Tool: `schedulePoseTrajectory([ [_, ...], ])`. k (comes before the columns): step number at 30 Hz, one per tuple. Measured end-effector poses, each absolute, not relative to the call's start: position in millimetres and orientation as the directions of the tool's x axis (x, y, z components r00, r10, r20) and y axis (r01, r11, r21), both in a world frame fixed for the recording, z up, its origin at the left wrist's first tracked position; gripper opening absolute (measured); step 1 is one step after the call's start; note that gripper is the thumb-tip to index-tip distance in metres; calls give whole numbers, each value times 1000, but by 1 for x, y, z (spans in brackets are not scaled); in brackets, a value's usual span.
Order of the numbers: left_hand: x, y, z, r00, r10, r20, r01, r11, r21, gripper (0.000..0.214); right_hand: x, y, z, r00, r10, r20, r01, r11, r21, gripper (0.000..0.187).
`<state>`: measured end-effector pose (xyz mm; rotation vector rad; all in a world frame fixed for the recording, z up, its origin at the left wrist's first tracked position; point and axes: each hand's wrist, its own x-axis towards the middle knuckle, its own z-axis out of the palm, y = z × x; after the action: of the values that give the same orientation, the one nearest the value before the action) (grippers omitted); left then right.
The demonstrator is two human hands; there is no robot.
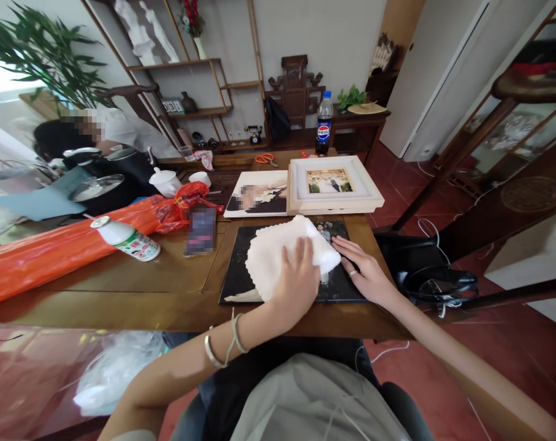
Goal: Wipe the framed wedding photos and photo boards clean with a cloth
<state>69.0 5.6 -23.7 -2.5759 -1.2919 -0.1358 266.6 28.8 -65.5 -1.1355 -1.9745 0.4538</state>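
A dark photo panel (236, 260) lies flat at the table's front edge, and a person's figure shows in its upper right part. Spread over much of it is a white cloth (266, 254) with a scalloped edge. My left hand (296, 285) presses on the cloth with its fingers stretched out. Resting on the panel's right edge is my right hand (361, 269), fingers extended and nothing in them. Behind the panel sit a photo print (254, 193) and a white-framed picture (337, 162) on a pale box. The cloth hides the panel's middle.
A phone (200, 231), a white drink bottle (128, 239) and a long orange plastic-wrapped bundle (75, 251) lie to the left. Behind are orange-handled scissors (265, 160), a cola bottle (323, 125) and a white cup (200, 179). A person sits at the far left.
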Motion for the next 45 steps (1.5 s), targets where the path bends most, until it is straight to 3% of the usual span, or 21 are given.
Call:
schedulePoseTrajectory([
  [5, 75, -29, -22, 735, 643, 217, 675, -662, -325, 36, 267, 28, -63, -301, 839, 454, 527, 543, -654, 38],
  [8, 77, -55, -23, 814, 541, 212, 581, -754, -307, 32, 268, 27, -60, -297, 852, 431, 524, 523, -672, 39],
  [11, 73, -50, -21, 823, 527, 212, 567, -790, -235, 30, 268, 27, -59, -299, 857, 420, 527, 515, -676, 39],
  [19, 61, 55, 17, 755, 653, 59, 653, -757, 19, 31, 265, 28, -61, -300, 828, 474, 571, 554, -606, 40],
  [22, 66, 85, 32, 804, 593, 46, 577, -797, 178, 42, 265, 27, -62, -278, 838, 470, 596, 534, -600, 39],
  [26, 85, 105, 34, 867, 477, 147, 421, -857, 297, 35, 265, 27, -62, -276, 831, 483, 596, 542, -593, 39],
  [32, 94, 111, 29, 869, 488, 76, 458, -854, 246, 37, 265, 26, -64, -272, 837, 475, 602, 533, -595, 38],
  [37, 59, 109, 29, 794, 606, -43, 606, -785, 130, 45, 264, 26, -65, -271, 840, 471, 578, 533, -618, 39],
  [45, -23, 88, 8, 680, 733, 18, 731, -680, 59, 40, 265, 27, -62, -282, 854, 437, 587, 514, -625, 38],
])
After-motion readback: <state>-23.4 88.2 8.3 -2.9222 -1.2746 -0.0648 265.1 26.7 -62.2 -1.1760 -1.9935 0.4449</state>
